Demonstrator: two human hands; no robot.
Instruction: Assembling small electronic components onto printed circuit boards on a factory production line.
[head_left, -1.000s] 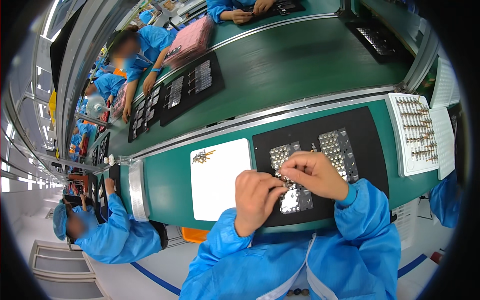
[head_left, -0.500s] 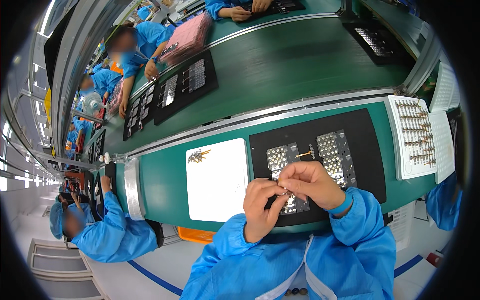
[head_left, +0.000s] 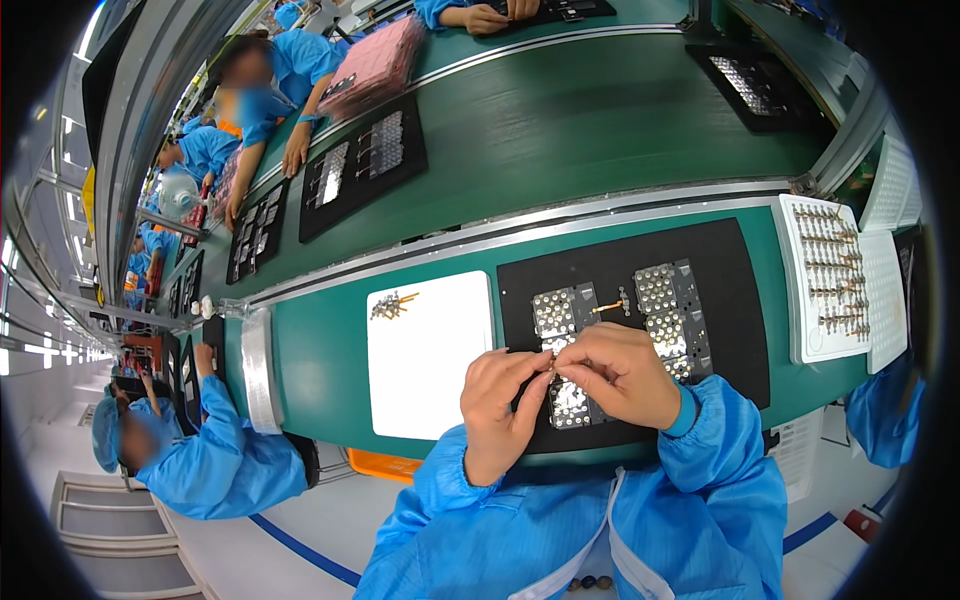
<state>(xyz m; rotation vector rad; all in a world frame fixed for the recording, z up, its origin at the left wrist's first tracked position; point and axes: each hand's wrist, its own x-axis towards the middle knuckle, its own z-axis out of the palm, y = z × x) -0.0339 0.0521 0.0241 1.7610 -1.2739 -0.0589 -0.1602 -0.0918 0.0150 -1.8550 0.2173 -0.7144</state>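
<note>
My left hand (head_left: 503,408) and my right hand (head_left: 628,375) meet fingertip to fingertip over the black mat (head_left: 735,300). Both are pinched around something tiny that the fingers mostly hide. Just beneath them lies a left panel (head_left: 572,405) of small boards dotted with round metallic keys, partly covered by my fingers. A similar right panel (head_left: 677,322) sits beside it, close to my right knuckles. Between the two panels' upper parts rests a small part with an orange flex strip (head_left: 609,307).
A white tray (head_left: 425,365) left of the mat carries a small pile of flex parts (head_left: 393,306). At right, a white tray (head_left: 830,280) holds rows of similar parts. Beyond the metal rail, a green conveyor (head_left: 560,120) bears black mats with panels. Co-workers sit around it.
My left hand has shifted a little left and its fingers have straightened, while the fingertips stay together with the right hand's. On the conveyor, the black mats have slid slightly toward the lower left.
</note>
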